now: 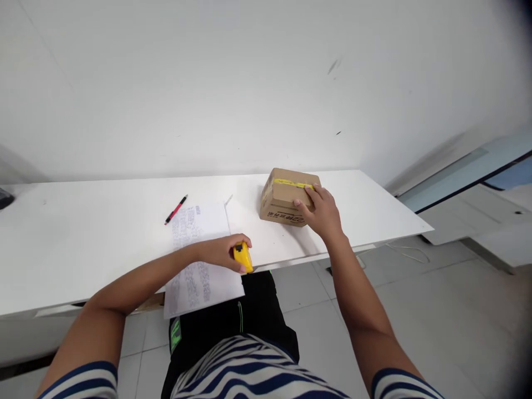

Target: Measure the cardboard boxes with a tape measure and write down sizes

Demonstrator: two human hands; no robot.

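My left hand [218,251] is closed round a yellow tape measure [243,257], held over the front edge of the table with its black-marked side up. Its wrist passes above the written sheets of paper [210,227]. To the right, my right hand [325,215] grips the near right corner of a small brown cardboard box [286,195], thumb and fingers on its top. A thin yellow strip [286,182] runs across the box top and ends under the fingers. Whether that strip is stuck tape or a measuring blade, I cannot tell. Printing shows on the box's front.
The white table [103,233] stands against a white wall [199,88]. A red and black pen [176,209] lies beside the paper, which overhangs the front edge. A dark object [5,198] sits at the far left. A cable [409,254] lies on the tiled floor at right.
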